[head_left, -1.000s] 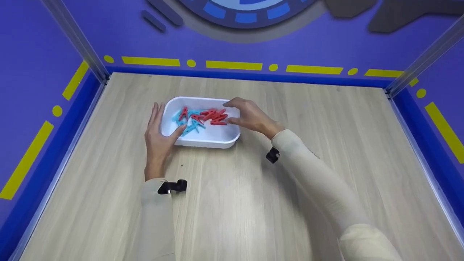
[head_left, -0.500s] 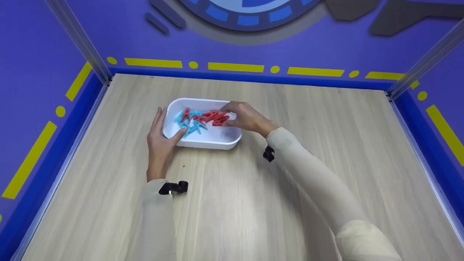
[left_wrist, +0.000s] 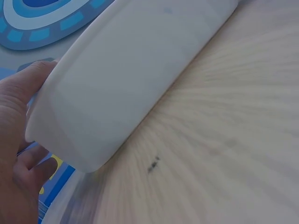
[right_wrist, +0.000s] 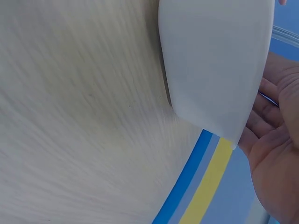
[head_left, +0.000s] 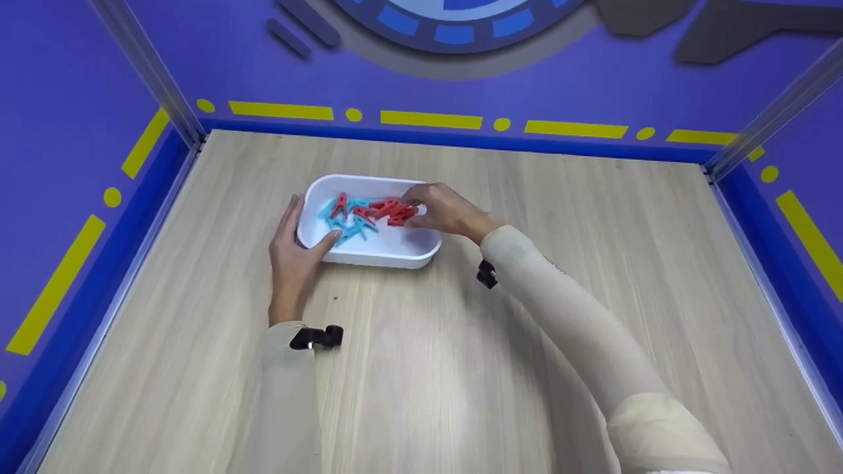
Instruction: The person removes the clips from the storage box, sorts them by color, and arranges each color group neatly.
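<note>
A white plastic tub [head_left: 395, 261] stands on the wooden table, holding several red clothespins [head_left: 340, 205] and several light blue clothespins [head_left: 354, 229]. At its left end my left hand [head_left: 290, 263] grips the wall, thumb over the rim and fingers outside. In the left wrist view, that thumb [left_wrist: 35, 79] hooks over the tub's edge. My right hand [head_left: 451, 212] reaches over the tub's right end, thumb and forefinger at the red clothespins on that side. Whether they pinch one cannot be made out. The right wrist view shows the palm beside the tub's wall [right_wrist: 215, 60], with the fingertips hidden behind it.
The pale wooden table [head_left: 408, 382] is bounded by purple-blue panels [head_left: 263, 79] with yellow markings at the back and both sides. Metal posts [head_left: 161, 85] stand at the back corners. Black wrist cameras [head_left: 319, 337] sit on both sleeves.
My right hand has moved slightly left and deeper into the tub, its thumb and forefinger now nearer the red clothespins. The left hand stays on the tub. The view has shifted a little.
</note>
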The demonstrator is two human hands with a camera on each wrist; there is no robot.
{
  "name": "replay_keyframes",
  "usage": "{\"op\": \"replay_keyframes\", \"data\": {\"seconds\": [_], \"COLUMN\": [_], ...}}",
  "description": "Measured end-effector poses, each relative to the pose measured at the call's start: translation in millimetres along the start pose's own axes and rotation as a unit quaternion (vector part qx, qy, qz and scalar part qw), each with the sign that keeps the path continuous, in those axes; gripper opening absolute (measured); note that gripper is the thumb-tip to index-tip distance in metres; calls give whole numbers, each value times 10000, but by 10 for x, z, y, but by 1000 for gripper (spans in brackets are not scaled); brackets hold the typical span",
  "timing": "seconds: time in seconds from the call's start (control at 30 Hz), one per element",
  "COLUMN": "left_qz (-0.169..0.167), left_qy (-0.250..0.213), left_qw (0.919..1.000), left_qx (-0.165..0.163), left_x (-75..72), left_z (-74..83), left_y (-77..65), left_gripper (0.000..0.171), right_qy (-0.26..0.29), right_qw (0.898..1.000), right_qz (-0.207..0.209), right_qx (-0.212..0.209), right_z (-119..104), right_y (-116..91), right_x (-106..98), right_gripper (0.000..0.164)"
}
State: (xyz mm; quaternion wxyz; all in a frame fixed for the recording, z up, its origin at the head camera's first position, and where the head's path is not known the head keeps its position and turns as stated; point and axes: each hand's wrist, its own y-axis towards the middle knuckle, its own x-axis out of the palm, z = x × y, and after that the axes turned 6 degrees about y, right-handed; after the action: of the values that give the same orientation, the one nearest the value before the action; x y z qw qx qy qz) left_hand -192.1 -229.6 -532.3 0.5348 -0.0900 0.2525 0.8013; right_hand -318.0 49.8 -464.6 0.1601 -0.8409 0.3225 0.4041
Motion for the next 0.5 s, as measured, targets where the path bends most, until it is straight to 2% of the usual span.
{"op": "replay_keyframes", "data": {"seconds": [0.23,0.5], "left_qz": [26,17], "left_qy": [36,8], "left_qw": [10000,9999], "left_qx": [-31,-163], "left_x": [13,8], "left_z": [-19,-34], "left_y": [21,-2], "left_gripper": [85,84], "right_qy": [-400,-617], "right_qw": [9991,9979], "right_qz": [-165,-196], "right_qx": [-4,27], "right_z": [-8,-27], "right_y": [38,72], "right_x": [28,67], "right_gripper": [39,36]}}
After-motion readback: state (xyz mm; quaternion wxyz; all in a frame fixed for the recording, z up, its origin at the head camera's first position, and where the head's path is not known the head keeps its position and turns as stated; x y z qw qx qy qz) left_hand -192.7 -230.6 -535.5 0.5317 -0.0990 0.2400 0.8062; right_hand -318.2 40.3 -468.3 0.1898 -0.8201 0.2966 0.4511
